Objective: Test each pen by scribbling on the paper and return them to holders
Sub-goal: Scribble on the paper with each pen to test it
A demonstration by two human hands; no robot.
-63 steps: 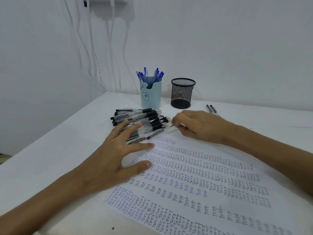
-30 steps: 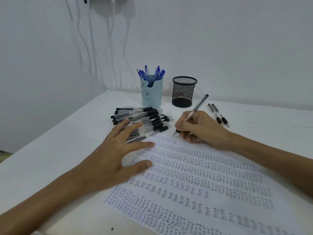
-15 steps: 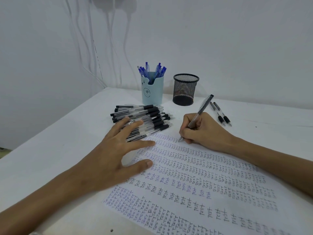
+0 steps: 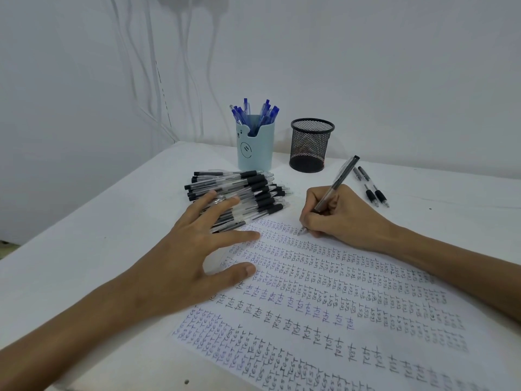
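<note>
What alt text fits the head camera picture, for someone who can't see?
The right hand holds a pen, tip on the scribbled paper. The left hand rests on the paper and a pile of black pens.

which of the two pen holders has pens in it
The light blue holder with the drawn face, left of the black mesh holder. Blue pens stick out of its top; none show in the mesh one.

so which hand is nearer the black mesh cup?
Right. The right hand, gripping a pen, sits in front of the mesh cup; the left hand rests on the pen pile and paper, farther to the left.
</note>
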